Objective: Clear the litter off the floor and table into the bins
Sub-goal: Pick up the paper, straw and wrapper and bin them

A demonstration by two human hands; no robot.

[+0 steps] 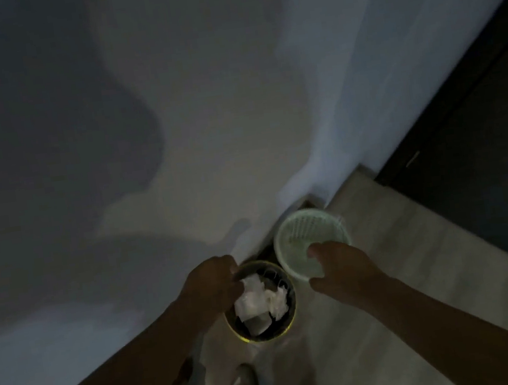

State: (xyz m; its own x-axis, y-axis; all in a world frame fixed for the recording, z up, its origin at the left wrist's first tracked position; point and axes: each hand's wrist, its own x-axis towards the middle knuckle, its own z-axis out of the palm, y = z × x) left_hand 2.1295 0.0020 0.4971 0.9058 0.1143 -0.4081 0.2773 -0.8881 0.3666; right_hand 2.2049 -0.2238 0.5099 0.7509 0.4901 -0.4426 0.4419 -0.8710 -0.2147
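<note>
Head view: blurred hands [216, 281] [336, 267], grips unclear.

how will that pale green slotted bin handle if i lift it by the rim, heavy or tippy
Probably light: the pale green bin has thin slotted walls and looks empty. Likely a little flexible at the rim, where the right hand is. With nothing visible inside, it may tip or slide if nudged.
</note>
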